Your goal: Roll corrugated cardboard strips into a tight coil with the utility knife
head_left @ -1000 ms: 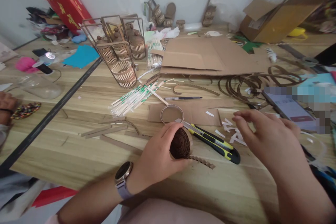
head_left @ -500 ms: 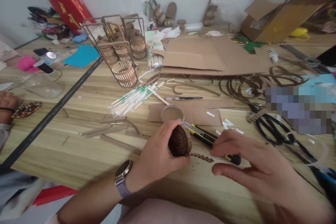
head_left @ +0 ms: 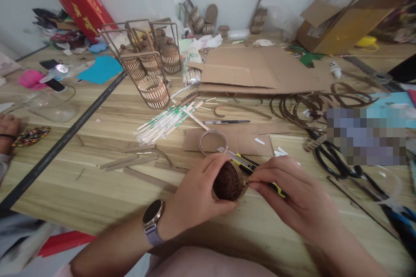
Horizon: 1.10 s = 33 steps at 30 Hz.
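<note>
Near the table's front edge, my left hand wraps round a coil of brown corrugated cardboard strip, its spiral end facing up. My right hand is closed in a pinch on the strip's loose end, close to the coil's right side. Partly covered by my right hand, a black and yellow utility knife lies on the table with its blade out. Just beyond the coil, a round ring rests on a flat cardboard piece.
Basket-like models in tall frames stand at the back left. Packaged sticks, a pen and cardboard sheets lie ahead. Black-handled scissors and coiled strips are at right. Another person's hand rests far left.
My right hand has moved left and its fingers have closed on the strip's loose end. The coil has shifted slightly right and turned in my left hand.
</note>
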{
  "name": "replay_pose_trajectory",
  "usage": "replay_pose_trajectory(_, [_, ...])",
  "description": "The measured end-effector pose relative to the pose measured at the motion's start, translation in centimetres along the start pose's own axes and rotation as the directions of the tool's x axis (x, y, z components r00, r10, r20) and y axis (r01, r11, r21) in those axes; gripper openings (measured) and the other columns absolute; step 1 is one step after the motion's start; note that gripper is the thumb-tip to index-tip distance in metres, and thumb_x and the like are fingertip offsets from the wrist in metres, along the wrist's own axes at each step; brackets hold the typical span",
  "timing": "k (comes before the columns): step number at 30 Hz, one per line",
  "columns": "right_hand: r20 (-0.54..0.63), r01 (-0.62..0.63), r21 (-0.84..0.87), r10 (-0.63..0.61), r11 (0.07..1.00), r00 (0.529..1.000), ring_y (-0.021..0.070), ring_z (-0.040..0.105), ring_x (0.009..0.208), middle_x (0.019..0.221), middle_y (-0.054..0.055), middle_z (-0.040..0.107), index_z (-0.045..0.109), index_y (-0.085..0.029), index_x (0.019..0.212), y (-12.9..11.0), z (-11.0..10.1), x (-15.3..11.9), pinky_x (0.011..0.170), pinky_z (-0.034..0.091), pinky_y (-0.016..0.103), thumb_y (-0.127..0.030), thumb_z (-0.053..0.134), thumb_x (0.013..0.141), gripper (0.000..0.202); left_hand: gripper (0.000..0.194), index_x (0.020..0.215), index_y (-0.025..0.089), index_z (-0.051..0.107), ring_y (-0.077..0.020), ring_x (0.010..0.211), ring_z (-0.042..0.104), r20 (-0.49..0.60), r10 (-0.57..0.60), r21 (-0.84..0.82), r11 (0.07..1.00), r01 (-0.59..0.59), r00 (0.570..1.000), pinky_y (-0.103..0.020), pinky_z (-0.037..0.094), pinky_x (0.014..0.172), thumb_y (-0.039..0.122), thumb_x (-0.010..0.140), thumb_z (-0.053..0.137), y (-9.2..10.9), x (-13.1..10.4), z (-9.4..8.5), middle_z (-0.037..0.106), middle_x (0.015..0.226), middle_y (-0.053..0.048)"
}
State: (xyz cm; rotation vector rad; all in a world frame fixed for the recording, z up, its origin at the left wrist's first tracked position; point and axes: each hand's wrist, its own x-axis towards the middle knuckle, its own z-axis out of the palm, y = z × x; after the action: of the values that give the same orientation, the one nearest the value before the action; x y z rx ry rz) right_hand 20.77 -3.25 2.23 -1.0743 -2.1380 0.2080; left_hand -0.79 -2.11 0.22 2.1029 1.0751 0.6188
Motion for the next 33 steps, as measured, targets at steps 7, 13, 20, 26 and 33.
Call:
replay_pose_trajectory(7, [-0.003,-0.011,0.018,0.011,1.000,1.000,0.0162,0.066,0.070,0.075,0.000,0.069,0.063,-0.024,0.086,-0.1,0.4,-0.1,0.066,0.049,0.031,-0.018,0.060,0.090,0.008,0.073,0.138,0.022,0.038,-0.0274,0.131,0.051,0.001,0.068,0.062,0.996,-0.068,0.998,-0.044,0.044,0.110,0.025,0.076,0.077,0.1,-0.2,0.2,0.053,0.141,-0.013])
replay_pose_trajectory(13, [0.020,-0.130,0.029,0.129,0.991,0.991,0.0160,0.061,0.064,0.069,-0.002,0.063,0.053,-0.025,0.075,-0.3,0.6,0.0,0.060,0.046,0.029,-0.026,0.062,0.089,0.016,0.065,0.139,0.020,0.036,-0.0282,0.130,0.052,-0.025,0.186,0.204,0.963,-0.177,0.982,-0.044,0.047,0.107,0.022,0.083,0.069,-0.1,-0.5,0.4,0.052,0.141,-0.016])
replay_pose_trajectory(20, [0.106,-0.376,0.116,0.365,0.919,0.925,0.0143,0.055,0.055,0.064,-0.004,0.057,0.046,-0.025,0.070,-0.2,0.7,-0.2,0.050,0.046,0.025,-0.042,0.066,0.084,0.030,0.059,0.142,0.015,0.032,-0.0305,0.131,0.051,-0.009,0.375,0.357,0.867,-0.347,0.927,-0.047,0.045,0.108,0.019,0.091,0.061,-0.3,-0.7,0.3,0.053,0.139,-0.020])
replay_pose_trajectory(26, [0.135,-0.406,0.279,0.383,0.870,0.914,0.0161,0.062,0.064,0.069,0.000,0.063,0.056,-0.024,0.077,0.0,1.2,-0.4,0.057,0.052,0.026,-0.061,0.061,0.084,0.039,0.070,0.137,0.024,0.041,-0.0315,0.136,0.045,-0.048,0.181,-0.009,0.983,-0.181,0.982,-0.047,0.043,0.111,0.031,0.078,0.078,-0.1,-0.4,-0.1,0.044,0.145,-0.017])
replay_pose_trajectory(33, [0.158,-0.428,0.296,0.398,0.854,0.904,0.0164,0.059,0.066,0.072,0.000,0.059,0.053,-0.024,0.080,-0.2,1.8,-0.4,0.059,0.051,0.028,-0.062,0.062,0.083,0.039,0.090,0.141,0.029,0.038,-0.0262,0.120,0.058,0.199,0.002,-0.442,0.893,0.088,0.980,-0.036,0.056,0.094,0.028,0.067,0.088,0.0,-0.4,-0.6,0.052,0.139,-0.011])
